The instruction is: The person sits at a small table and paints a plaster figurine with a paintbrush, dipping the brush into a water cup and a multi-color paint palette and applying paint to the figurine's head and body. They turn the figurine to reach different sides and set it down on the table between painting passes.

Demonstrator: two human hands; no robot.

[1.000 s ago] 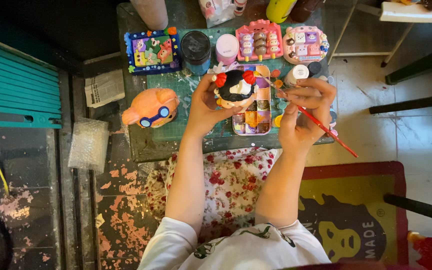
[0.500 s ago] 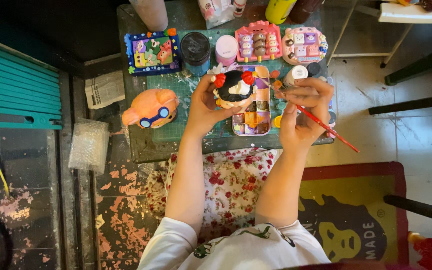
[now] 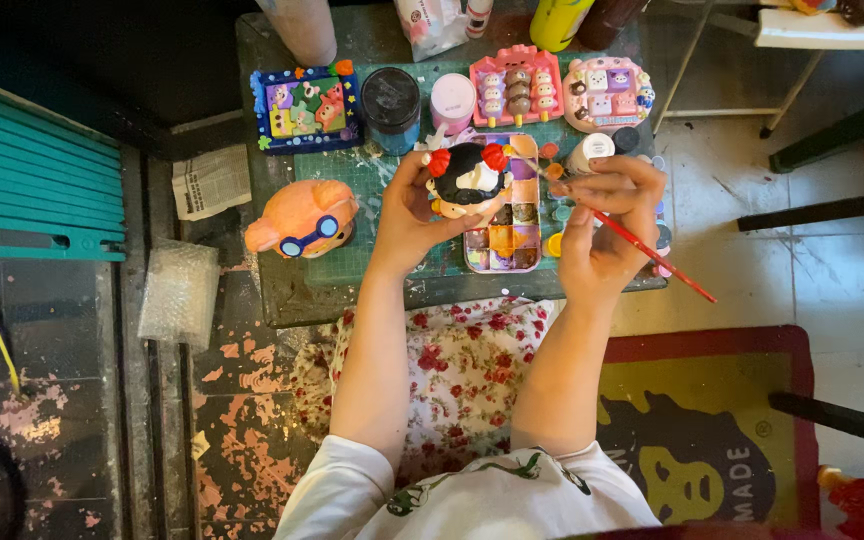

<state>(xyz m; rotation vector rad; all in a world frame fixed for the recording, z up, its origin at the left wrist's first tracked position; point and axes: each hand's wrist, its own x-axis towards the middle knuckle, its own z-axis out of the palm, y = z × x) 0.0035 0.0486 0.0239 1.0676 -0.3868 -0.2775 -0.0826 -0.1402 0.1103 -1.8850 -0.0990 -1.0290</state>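
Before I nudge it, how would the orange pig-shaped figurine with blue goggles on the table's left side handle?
The orange pig-shaped figurine looks rigid and moulded, so probably stiff and chip-prone if knocked. Its rounded body may rock or roll when pushed. It sits near the table edge, so a shove could tip it off.

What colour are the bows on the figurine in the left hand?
Red, on black hair; the figurine shows in the head view.
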